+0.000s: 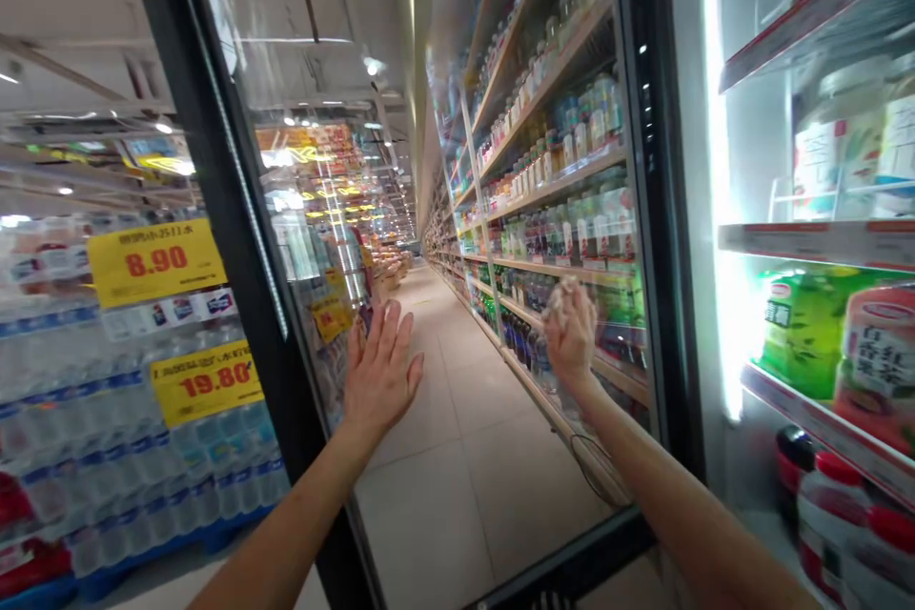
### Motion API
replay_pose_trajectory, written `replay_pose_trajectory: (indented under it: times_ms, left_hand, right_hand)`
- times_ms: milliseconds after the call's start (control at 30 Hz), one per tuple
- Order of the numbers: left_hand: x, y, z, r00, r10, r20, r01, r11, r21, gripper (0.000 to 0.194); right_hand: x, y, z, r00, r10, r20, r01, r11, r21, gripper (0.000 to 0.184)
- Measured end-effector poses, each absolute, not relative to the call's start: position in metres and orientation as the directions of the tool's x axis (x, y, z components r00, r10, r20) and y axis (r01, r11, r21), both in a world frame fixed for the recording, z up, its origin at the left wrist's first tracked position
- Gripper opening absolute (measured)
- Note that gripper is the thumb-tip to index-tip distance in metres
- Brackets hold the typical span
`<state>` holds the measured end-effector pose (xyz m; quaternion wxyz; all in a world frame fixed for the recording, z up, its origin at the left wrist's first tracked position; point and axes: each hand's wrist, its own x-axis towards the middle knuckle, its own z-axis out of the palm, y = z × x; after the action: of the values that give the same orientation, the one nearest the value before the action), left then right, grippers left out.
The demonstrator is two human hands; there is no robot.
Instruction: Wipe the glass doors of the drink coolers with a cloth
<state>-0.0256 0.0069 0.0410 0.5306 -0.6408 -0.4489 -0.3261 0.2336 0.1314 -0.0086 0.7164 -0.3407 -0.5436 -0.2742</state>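
Right hand (570, 335) clutches a crumpled whitish cloth (559, 297) inside curled fingers near the black-framed glass door's (654, 210) right edge; left hand (378, 370) spreads wide.

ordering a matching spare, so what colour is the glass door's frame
Black; the glass door's frame shows best in the head view.

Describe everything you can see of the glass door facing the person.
The glass door is a tall, shiny, see-through pane in a dark frame, tilted in the view. It stands open, left of lit drink shelves. Its top runs out of the picture. The left hand appears spread flat against the door; the right hand seems to press a crumpled, pale cloth to it.
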Motion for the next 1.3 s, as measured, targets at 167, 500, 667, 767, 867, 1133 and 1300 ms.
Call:
replay_pose_trajectory:
  times_ms: [167,500,667,767,867,1133,1300]
  left_hand:
    - [-0.025,0.008,0.04,0.371,0.229,0.9,0.927,-0.038,-0.373,0.068]
    - [-0.025,0.006,0.039,0.352,0.246,0.903,0.936,-0.064,-0.347,0.069]
    - [-0.011,0.01,0.039,0.376,0.239,0.895,0.927,-0.102,-0.362,0.068]
    - [0.005,0.017,0.038,0.424,0.228,0.877,0.906,-0.125,-0.405,0.068]
    - [0.017,0.023,0.036,0.434,0.235,0.87,0.901,-0.121,-0.417,0.067]
    - [0.017,0.027,0.034,0.429,0.217,0.877,0.903,-0.103,-0.417,0.067]
    - [0.018,0.027,0.034,0.423,0.225,0.878,0.906,-0.109,-0.409,0.066]
  right_hand:
    - [0.206,0.122,0.008,0.305,0.021,0.952,0.727,0.641,-0.247,0.047]
    - [0.252,0.147,-0.006,0.395,0.033,0.918,0.709,0.625,-0.327,0.046]
    - [0.223,0.135,0.007,0.438,0.043,0.898,0.683,0.633,-0.363,0.048]
    - [0.187,0.111,0.003,0.087,-0.027,0.996,0.729,0.683,-0.045,0.047]
    - [0.198,0.114,-0.006,-0.067,-0.078,0.995,0.723,0.683,0.102,0.046]
    - [0.274,0.168,0.003,0.696,0.089,0.713,0.542,0.586,-0.602,0.05]
    - [0.212,0.123,-0.003,0.044,0.008,0.999,0.722,0.691,-0.037,0.048]
